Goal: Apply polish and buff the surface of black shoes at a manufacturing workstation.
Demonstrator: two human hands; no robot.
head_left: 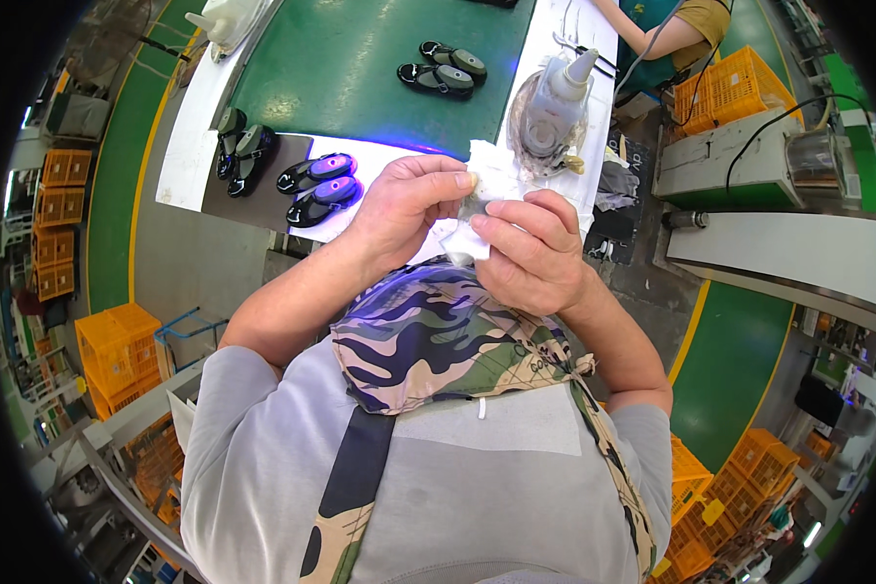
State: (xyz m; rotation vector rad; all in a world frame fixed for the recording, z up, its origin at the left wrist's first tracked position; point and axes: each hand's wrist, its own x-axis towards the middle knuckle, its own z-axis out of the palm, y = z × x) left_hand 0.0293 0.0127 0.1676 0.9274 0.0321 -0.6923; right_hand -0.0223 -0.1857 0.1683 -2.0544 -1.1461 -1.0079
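Observation:
Both of my hands are raised in front of my chest, over the near edge of the white tabletop. Between them is a crumpled white cloth or tissue [495, 173] with a greyish patch. My left hand [406, 201] pinches its left side between thumb and fingers. On the other side my right hand [535, 250] grips it, thumb and fingertips pressed on the lower part. To the left of my left hand lies a pair of shiny black shoes [313, 200], lit violet. A translucent squeeze bottle [553, 112] with a pointed nozzle stands beyond my right hand.
A green conveyor belt [360, 73] carries another pair of black shoes [436, 80]. More black shoes [246, 159] lie on a dark board at the left. At the upper right is a co-worker's arm [657, 39]. Orange crates [735, 90] stand on both sides.

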